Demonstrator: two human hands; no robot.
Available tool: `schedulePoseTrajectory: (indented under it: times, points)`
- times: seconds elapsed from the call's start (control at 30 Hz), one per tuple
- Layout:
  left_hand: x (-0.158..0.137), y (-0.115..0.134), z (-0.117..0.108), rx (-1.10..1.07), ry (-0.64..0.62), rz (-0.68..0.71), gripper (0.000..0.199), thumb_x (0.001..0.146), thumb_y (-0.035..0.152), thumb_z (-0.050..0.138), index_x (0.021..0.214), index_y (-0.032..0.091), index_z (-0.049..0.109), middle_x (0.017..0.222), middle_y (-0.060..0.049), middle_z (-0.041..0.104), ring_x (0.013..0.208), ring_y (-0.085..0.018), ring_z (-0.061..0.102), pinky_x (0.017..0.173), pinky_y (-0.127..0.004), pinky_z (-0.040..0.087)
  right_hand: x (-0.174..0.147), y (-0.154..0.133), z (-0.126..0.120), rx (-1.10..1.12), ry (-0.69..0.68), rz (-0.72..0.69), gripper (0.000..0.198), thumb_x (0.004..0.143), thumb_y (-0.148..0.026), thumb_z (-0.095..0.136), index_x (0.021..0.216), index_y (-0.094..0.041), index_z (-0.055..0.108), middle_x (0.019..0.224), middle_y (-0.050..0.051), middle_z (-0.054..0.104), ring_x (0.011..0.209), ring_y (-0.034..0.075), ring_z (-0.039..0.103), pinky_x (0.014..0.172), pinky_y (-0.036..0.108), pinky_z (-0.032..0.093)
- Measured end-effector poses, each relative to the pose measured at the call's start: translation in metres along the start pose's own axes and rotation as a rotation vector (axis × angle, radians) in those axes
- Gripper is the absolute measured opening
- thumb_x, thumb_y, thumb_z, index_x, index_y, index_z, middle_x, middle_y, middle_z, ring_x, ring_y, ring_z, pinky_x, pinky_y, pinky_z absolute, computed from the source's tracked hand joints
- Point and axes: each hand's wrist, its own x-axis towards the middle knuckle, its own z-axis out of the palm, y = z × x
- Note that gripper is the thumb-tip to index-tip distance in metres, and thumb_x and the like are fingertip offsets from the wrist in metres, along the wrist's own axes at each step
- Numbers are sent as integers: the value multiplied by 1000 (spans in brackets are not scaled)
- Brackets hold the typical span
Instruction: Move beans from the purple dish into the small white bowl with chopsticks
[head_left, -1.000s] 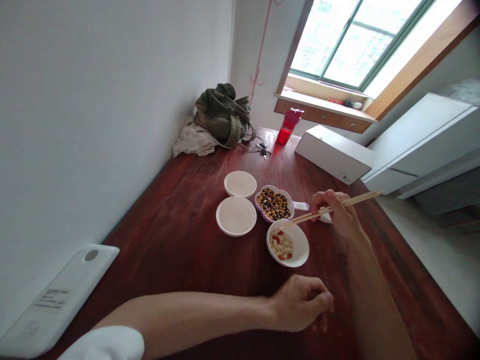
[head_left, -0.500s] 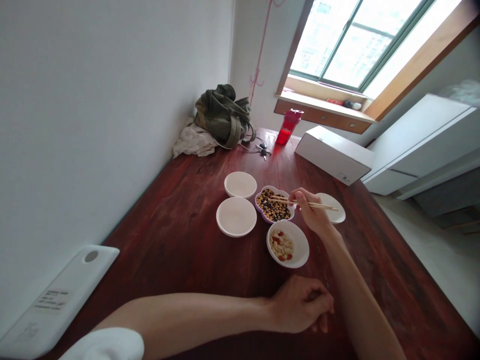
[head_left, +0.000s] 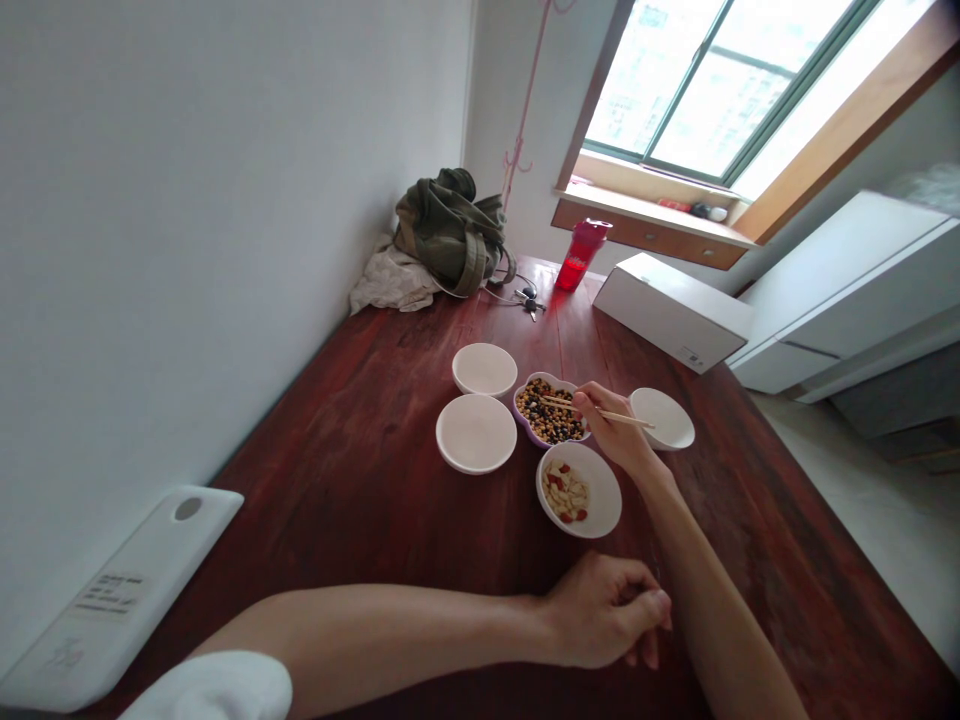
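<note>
My right hand (head_left: 619, 438) grips a pair of wooden chopsticks (head_left: 631, 418). Their tips reach into a purple flower-shaped bowl (head_left: 527, 431) filled with mixed yellow and black beans; whether the tips pinch a piece is too small to tell. Just nearer to me is a white bowl (head_left: 606, 502) holding pale flat slices and a few red pieces. My left hand (head_left: 600, 612) rests on the table below that bowl, its fingers loosely curled around nothing.
Two white bowls, one nearer (head_left: 476, 436) and one farther (head_left: 484, 370), stand left of the beans; another white bowl (head_left: 673, 425) is at the right. Farther back are a green bag (head_left: 442, 230), keys (head_left: 531, 302), a red bottle (head_left: 581, 258) and a white box (head_left: 667, 315). A wall borders the left.
The chopsticks have turned slightly in my right hand, their rear ends now lower and closer to the hand. My left hand stays in place. The view has shifted a little.
</note>
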Motion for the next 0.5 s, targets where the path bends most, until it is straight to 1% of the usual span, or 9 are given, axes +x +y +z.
schedulePoseTrajectory:
  times: [0.13, 0.3, 0.4, 0.5]
  points:
    - [-1, 0, 0, 0, 3, -7, 40, 97, 53, 57, 93, 13, 62, 64, 0, 63, 48, -9, 55, 48, -19, 42, 0, 3, 2, -18, 16, -23, 42, 103, -52, 47, 75, -22, 58, 66, 0, 59, 61, 16, 52, 58, 29, 39]
    - [-1, 0, 0, -5, 0, 14, 37, 97, 50, 56, 93, 13, 62, 63, 0, 62, 47, -9, 55, 46, -18, 42, 0, 7, 1, -65, 61, -12, 47, 103, -52, 45, 72, -22, 62, 65, 2, 64, 59, 16, 56, 58, 30, 41]
    - [-1, 1, -1, 3, 6, -5, 37, 97, 50, 57, 92, 13, 62, 63, 0, 63, 47, -9, 55, 47, -18, 42, 0, 2, -4, -46, 93, -2, 47, 104, -52, 45, 75, -21, 66, 66, 2, 66, 60, 17, 60, 60, 30, 43]
    - [0, 1, 0, -6, 6, -21, 38, 95, 50, 59, 90, 13, 62, 61, 1, 62, 47, -9, 55, 47, -18, 42, -1, -7, -14, 27, 140, 19, 50, 103, -55, 45, 76, -21, 69, 64, 2, 66, 59, 17, 61, 58, 30, 44]
